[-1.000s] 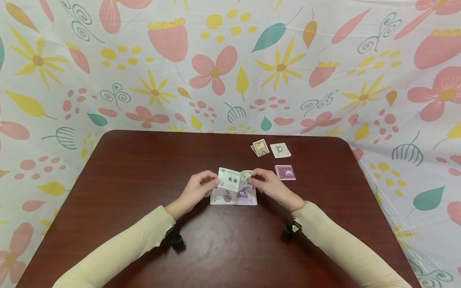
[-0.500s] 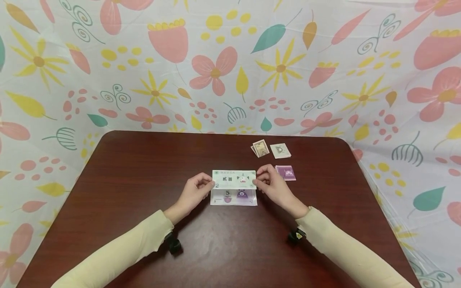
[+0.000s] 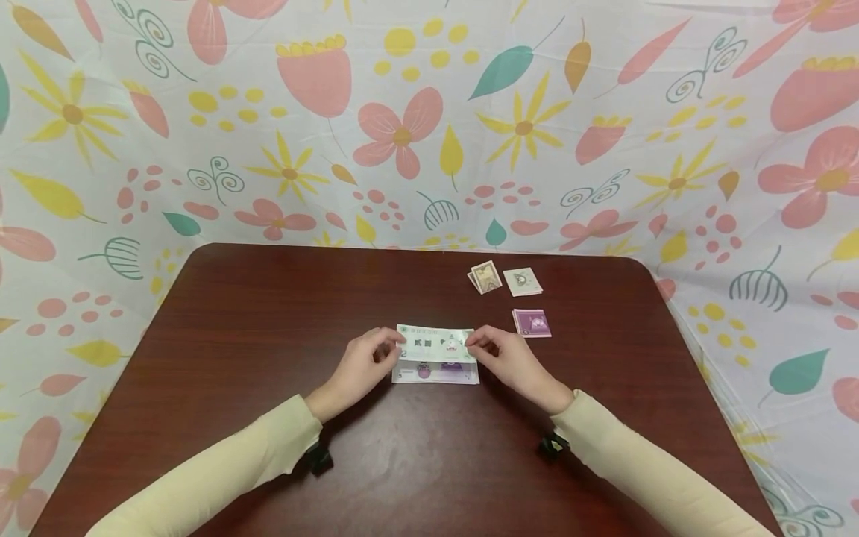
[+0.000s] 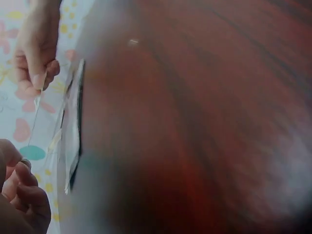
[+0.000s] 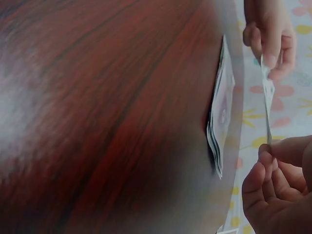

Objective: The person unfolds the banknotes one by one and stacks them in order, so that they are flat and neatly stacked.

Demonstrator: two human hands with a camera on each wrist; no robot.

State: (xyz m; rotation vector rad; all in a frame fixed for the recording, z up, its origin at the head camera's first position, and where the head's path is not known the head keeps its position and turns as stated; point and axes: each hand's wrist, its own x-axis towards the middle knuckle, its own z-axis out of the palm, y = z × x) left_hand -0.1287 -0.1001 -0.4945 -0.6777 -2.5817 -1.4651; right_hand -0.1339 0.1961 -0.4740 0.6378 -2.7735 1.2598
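A pale green play banknote [image 3: 435,344] marked 2 is stretched between both hands in the head view. My left hand [image 3: 362,365] pinches its left end, and my right hand [image 3: 513,365] pinches its right end. Just below it, partly covered, a stack of banknotes [image 3: 436,375] lies on the table with a purple note marked 5 on top. Seen edge-on in the right wrist view, the held note [image 5: 267,105] is raised above the stack [image 5: 223,112], with a gap between them.
Behind the hands on the dark wooden table [image 3: 268,313] lie a folded brownish note [image 3: 486,276] and a folded grey-white note [image 3: 523,281]. A folded purple note [image 3: 532,323] sits right of my right hand. A flower-patterned cloth [image 3: 403,149] surrounds the table's back and sides.
A second ago the green note was bent, its right part turned back. It was then spread flat between both hands, and has since come slightly lower, nearer the stack.
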